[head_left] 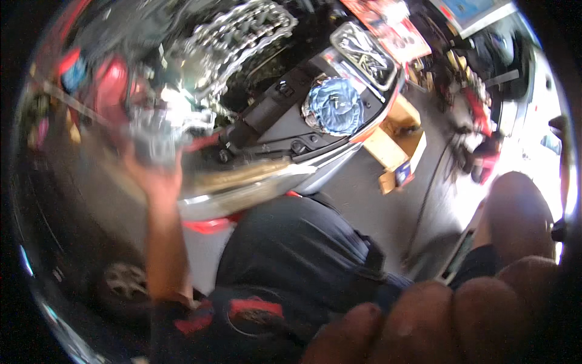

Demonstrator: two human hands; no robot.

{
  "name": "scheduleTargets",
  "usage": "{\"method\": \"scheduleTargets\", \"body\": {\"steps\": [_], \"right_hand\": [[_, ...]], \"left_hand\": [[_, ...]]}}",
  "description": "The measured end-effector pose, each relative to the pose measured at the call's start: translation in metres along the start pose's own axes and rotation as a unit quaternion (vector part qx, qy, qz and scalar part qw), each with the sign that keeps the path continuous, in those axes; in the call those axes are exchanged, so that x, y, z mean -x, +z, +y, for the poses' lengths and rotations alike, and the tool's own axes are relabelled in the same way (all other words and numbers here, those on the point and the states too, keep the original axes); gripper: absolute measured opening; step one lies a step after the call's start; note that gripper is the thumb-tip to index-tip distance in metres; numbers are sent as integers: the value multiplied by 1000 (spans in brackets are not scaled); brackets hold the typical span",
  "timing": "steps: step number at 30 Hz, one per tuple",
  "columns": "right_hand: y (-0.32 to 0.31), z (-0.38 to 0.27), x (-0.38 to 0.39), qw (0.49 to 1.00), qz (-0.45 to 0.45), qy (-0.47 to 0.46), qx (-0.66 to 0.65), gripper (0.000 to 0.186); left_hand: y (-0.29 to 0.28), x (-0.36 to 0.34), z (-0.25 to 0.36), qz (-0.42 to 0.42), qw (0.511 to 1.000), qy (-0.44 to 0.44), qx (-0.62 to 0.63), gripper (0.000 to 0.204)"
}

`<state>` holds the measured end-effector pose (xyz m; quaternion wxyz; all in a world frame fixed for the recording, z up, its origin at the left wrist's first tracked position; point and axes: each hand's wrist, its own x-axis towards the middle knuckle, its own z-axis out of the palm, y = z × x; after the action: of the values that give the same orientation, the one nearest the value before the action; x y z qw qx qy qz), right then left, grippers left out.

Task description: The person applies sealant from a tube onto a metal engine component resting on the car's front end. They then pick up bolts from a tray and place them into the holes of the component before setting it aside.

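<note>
My left hand (154,176) reaches over the front edge of a car's open engine bay, smeared by motion. Its fingers close around a pale grey, partly see-through object (154,141), too blurred to name. Beyond it lies the exposed top of the engine (242,36), with rows of metal parts. Very near the camera, my right hand (436,318) fills the lower right with its fingers curled and pressed together. Whatever those fingers hold, if anything, is hidden.
A blue cloth cap (336,106) rests on the car's front trim, below a metal tray (364,57) of tools or parts. An opened cardboard box (394,142) stands on the floor. A dark cable (427,203) runs across the floor; a wheel (126,280) shows lower left.
</note>
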<state>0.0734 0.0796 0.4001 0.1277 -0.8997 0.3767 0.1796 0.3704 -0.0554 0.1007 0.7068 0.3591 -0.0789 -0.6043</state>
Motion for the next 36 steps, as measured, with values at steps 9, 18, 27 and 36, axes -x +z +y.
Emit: {"method": "scheduleTargets", "body": {"steps": [9,18,27,36], "right_hand": [[22,24,-21,995,80,13,-64,25],[216,228,-135,834,365,332,-246,17],[299,282,-189,828,390,368,-164,24],[325,272,-190,870,327,350,-120,28]], "left_hand": [[-12,-22,-26,-126,990,-30,47,40],[-27,-38,-39,-247,941,149,-180,57],[-27,-32,-11,-100,993,-8,59,69],[-77,-43,26,-105,992,34,-60,65]]}}
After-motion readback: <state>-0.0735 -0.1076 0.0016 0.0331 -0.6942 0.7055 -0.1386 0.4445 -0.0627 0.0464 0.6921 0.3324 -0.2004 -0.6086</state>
